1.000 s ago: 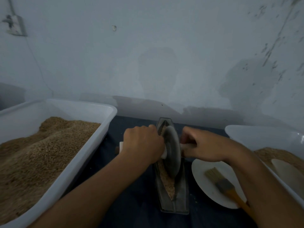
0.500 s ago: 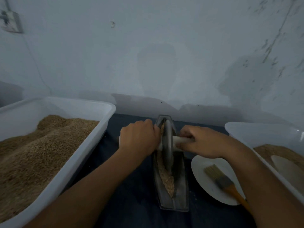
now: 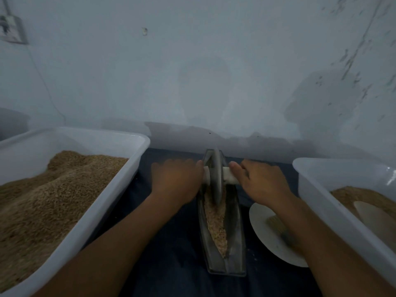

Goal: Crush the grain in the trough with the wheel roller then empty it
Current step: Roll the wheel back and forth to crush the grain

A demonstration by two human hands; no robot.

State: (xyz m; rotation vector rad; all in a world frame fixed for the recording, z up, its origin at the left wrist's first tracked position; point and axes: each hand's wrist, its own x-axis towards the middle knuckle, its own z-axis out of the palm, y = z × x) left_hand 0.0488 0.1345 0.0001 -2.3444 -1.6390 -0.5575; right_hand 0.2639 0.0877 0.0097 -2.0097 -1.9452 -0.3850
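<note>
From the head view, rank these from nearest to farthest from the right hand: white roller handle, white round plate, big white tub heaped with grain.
1. White roller handle: gripped by the right hand.
2. White round plate: just below the wrist.
3. Big white tub: far left.

no readable text, labels or numbers

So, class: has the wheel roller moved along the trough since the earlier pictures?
Yes. The wheel roller has rolled away from the person, to the far end of the trough by the wall.
</note>
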